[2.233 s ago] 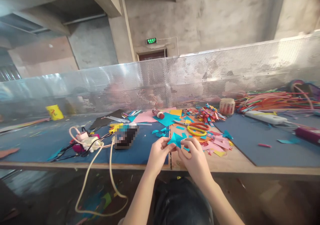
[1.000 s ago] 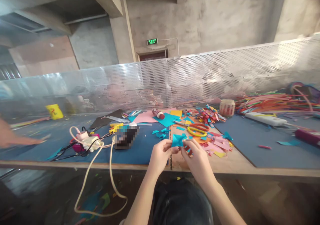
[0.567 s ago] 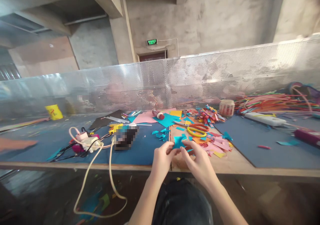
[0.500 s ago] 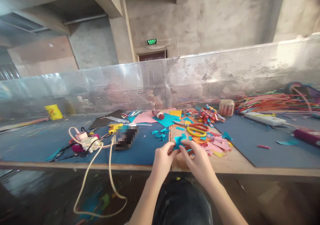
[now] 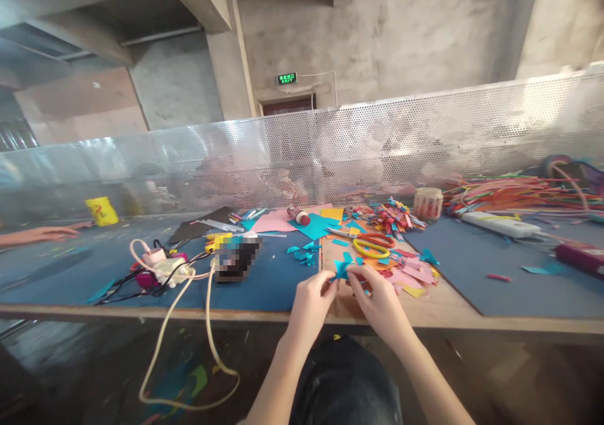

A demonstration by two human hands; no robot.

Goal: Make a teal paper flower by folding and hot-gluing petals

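Two hands in shot, both on one small teal paper piece (image 5: 340,268). The left hand (image 5: 311,299) pinches its left edge between thumb and fingertips, the rest of the fingers curled in. The right hand (image 5: 380,299) does the same on the right edge, so both are mostly closed around that one scrap. The piece is thin, pointy and star-ish with folded corners, held just above the near edge of the table (image 5: 453,309), over the bare wooden strip between two blue mats.

Just beyond the piece there's one pair of scissors (image 5: 372,247) with a yellow loop handle, lying on a messy pile of scraps (image 5: 410,271), all flat pink, orange and yellow paper offcuts. Further back is one glue stick (image 5: 299,214), a stubby white cylinder with a red cap, lying on its side. One tape roll (image 5: 428,202) stands far right of it, and one long white power strip (image 5: 500,224) lies near that.

On the left, one cream cable (image 5: 163,324) loops off the near edge. One perforated metal screen (image 5: 425,136) runs along the far side. Someone else's hand (image 5: 42,234) rests flat at the far left.
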